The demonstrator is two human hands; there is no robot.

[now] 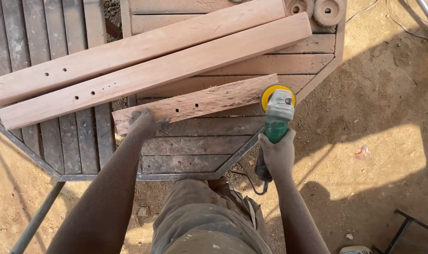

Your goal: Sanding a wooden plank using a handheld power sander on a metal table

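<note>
My left hand (145,123) presses flat on the near left end of a short rough wooden board (200,102) with small holes in it. My right hand (277,153) grips the green body of an angle grinder (276,115). Its yellow sanding disc (277,94) sits at the board's right end. The board lies on a dark slatted table (195,146). Both hands and arms are coated in dust.
Two long smooth planks (167,66) with drilled holes lie diagonally behind the board, across two slatted metal-framed tables. Two round sanding discs (317,9) rest at the far right corner. A black cord (251,186) hangs from the grinder. Sandy ground surrounds the tables; a dark metal frame (406,226) lies at lower right.
</note>
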